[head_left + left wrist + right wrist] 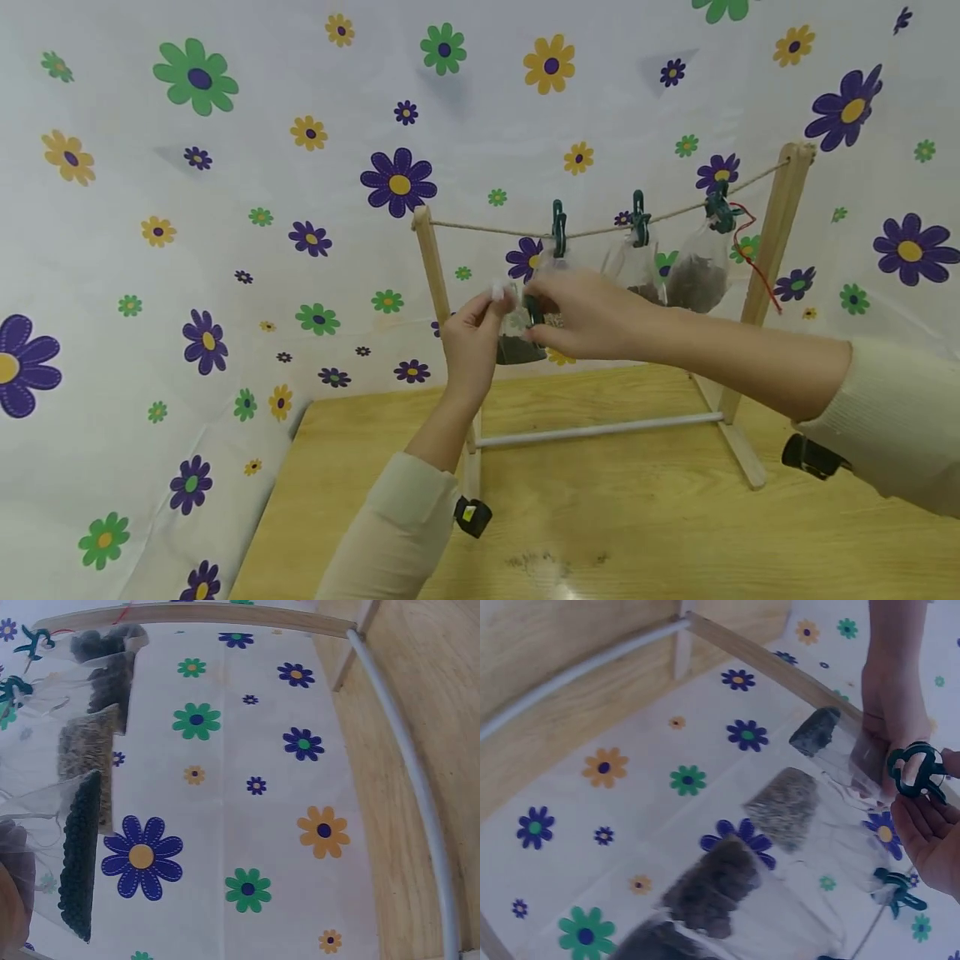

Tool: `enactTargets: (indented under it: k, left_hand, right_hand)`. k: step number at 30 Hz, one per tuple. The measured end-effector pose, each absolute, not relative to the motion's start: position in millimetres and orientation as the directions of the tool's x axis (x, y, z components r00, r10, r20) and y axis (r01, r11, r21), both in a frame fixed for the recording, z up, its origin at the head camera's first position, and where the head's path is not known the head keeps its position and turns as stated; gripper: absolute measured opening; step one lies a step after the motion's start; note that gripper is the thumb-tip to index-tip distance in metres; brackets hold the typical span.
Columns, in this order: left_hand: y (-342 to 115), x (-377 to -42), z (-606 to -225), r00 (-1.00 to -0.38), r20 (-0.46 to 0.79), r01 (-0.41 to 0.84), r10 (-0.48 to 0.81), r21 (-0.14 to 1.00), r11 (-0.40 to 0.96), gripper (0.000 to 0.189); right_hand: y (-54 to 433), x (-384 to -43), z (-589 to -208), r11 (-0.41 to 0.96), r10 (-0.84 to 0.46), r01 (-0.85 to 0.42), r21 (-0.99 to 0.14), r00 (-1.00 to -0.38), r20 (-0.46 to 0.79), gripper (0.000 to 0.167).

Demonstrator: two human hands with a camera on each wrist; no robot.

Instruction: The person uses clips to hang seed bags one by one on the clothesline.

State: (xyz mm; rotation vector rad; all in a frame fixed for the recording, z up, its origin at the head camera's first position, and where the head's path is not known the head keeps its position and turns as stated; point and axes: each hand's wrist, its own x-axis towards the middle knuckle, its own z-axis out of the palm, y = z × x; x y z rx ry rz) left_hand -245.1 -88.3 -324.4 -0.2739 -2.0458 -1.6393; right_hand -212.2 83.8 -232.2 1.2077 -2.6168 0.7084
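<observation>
My left hand [471,342] pinches the gathered neck of a clear plastic bag [46,832] by the left end of the rope. Dark green pellets [79,859] fill its bottom. Close beside that neck, my right hand [592,312] grips a dark green spring clip [915,771] between thumb and fingers. Just right of this bag hangs another, holding tan grain [786,808], partly hidden behind my right hand in the head view. Its neck is held on the rope [495,229] by a green clip [558,229].
Further right, two clear bags of dark contents [697,279] hang from green clips [640,221]. A red string [763,273] dangles by the right wooden post [780,225]. The frame's white crossbar [600,430] runs low above the wooden table [645,517]. A flowered cloth [247,267] hangs behind.
</observation>
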Motion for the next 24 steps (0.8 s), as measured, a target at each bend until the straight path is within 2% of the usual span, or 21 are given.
enactTargets:
  k: [5, 10, 15, 18, 24]
  left_hand:
    - [-91, -251, -309, -0.848, 0.490, 0.469, -0.202, 0.871, 0.144, 0.025]
    - [-88, -258, -296, -0.848, 0.472, 0.458, -0.239, 0.881, 0.115, 0.028]
    - [-84, -261, -291, -0.850, 0.456, 0.461, -0.265, 0.886, 0.048, 0.022]
    - [-82, -262, -290, -0.855, 0.443, 0.455, -0.269, 0.890, 0.020, 0.023]
    - [-81, -261, -287, -0.876, 0.412, 0.407, -0.249, 0.911, 0.075, 0.030]
  right_hand:
    - [69, -214, -209, 0.509, -0.623, -0.784, -0.356, -0.621, 0.475, 0.024]
    - [63, -222, -189, 0.475, -0.490, -0.743, -0.471, -0.668, 0.560, 0.014]
    - [65, -236, -173, 0.492, -0.381, -0.661, -0.566, -0.748, 0.543, 0.010]
    - [68, -246, -168, 0.527, -0.356, -0.625, -0.576, -0.778, 0.518, 0.011]
    - [69, -263, -163, 0.573, -0.355, -0.567, -0.591, -0.822, 0.444, 0.014]
